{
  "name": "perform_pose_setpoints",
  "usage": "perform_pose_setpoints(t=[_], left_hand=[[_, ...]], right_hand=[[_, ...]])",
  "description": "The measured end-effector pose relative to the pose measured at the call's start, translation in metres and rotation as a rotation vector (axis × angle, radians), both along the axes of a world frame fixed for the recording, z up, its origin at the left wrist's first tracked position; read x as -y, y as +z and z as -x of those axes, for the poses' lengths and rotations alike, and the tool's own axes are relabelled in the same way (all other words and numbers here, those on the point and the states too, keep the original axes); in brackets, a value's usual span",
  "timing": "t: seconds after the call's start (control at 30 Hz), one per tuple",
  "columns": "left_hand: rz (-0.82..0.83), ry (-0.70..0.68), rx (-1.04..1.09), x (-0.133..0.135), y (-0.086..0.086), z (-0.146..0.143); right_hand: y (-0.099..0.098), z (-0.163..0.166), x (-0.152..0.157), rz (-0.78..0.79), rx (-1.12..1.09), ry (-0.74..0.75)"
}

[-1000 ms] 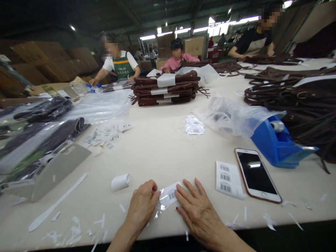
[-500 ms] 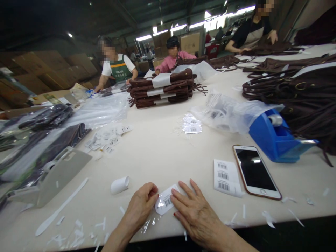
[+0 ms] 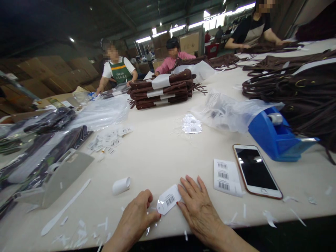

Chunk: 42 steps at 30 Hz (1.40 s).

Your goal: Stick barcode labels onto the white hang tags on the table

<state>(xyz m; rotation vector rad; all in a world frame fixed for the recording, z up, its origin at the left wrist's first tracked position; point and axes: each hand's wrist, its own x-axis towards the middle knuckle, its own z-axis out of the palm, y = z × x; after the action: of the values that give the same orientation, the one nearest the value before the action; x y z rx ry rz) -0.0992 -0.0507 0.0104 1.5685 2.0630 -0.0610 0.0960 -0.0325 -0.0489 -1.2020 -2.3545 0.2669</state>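
Observation:
A white hang tag (image 3: 169,200) with a barcode label lies on the table between my hands. My left hand (image 3: 135,215) is at the tag's lower left, its fingers bent, the thumb apart from them with its tip by the tag's holed end. Shiny clear plastic shows beneath that thumb. On the other side, my right hand (image 3: 198,206) rests flat and spread, fingertips along the tag's right edge. A sheet of barcode stickers (image 3: 227,177) lies to the right of this hand. To the left stands a small curled roll of white paper (image 3: 121,186).
A phone (image 3: 257,171) and a blue tape dispenser (image 3: 279,136) are at right, a grey tape dispenser (image 3: 56,180) at left. Loose tags (image 3: 192,124), small labels (image 3: 109,140) and stacked brown bags (image 3: 161,89) lie farther back. Paper scraps litter the front edge. Co-workers stand across the table.
My left thumb has parted from the curled fingers and shifted down. My right fingers have slid off the tag's face to its right edge, so more of the tag shows.

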Motion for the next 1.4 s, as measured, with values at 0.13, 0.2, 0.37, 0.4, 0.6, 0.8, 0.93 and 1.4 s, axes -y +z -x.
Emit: perform_pose_setpoints(t=[0.13, 0.2, 0.37, 0.4, 0.6, 0.8, 0.93, 1.4], left_hand=[[-0.016, -0.008, 0.03, 0.0, -0.002, -0.001], [-0.015, -0.008, 0.036, -0.001, -0.003, -0.001], [-0.018, -0.012, 0.03, -0.002, -0.005, 0.001], [-0.021, -0.012, 0.034, -0.001, -0.005, 0.001], [-0.024, -0.005, 0.059, -0.003, -0.002, -0.001], [0.018, 0.059, 0.07, -0.007, -0.005, -0.005], [0.031, 0.074, 0.116, -0.013, -0.014, 0.001], [0.069, 0.238, 0.395, -0.027, -0.003, -0.008]], right_hand=[[0.004, 0.0, 0.0, 0.03, 0.033, 0.018], [0.005, -0.001, -0.001, 0.056, 0.039, 0.04], [0.007, -0.002, -0.003, 0.103, 0.007, 0.09], [0.008, -0.002, -0.003, 0.114, 0.0, 0.097], [0.008, -0.003, -0.003, 0.141, -0.036, 0.115], [0.01, -0.006, -0.003, 0.167, -0.027, 0.137], [0.011, -0.007, -0.004, 0.181, -0.012, 0.161], [0.005, -0.008, -0.005, 0.05, -0.056, 0.129]])
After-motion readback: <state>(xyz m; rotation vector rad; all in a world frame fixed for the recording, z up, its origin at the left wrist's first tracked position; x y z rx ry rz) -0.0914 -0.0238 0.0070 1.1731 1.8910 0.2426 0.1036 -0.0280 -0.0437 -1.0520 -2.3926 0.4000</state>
